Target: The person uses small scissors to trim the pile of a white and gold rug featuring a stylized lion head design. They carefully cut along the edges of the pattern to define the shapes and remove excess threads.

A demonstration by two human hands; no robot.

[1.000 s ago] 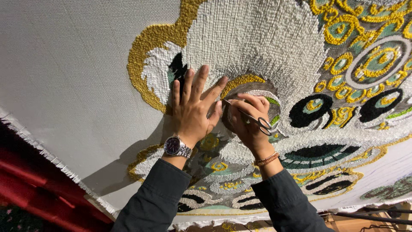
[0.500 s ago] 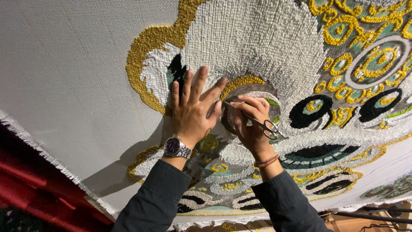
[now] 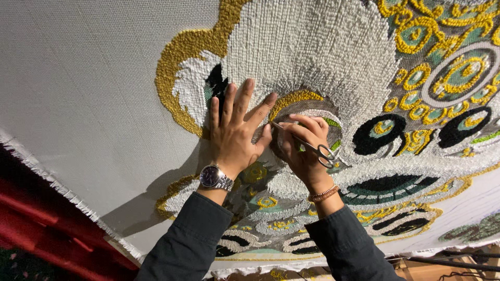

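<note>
Near the middle of the tufted rug, where white pile meets a gold arc, we keep both hands close together. Our left hand lies flat with fingers spread, pressing the fabric, likely to hold the pile taut and steady beside the cutting spot. Our right hand is closed around small metal scissors, the blades pointing toward the left thumb and lying low against the yarn, a grip that suits trimming stray loops. A wristwatch sits on the left wrist, a beaded bracelet on the right. The plain backing cloth stretches toward the frayed left edge.
</note>
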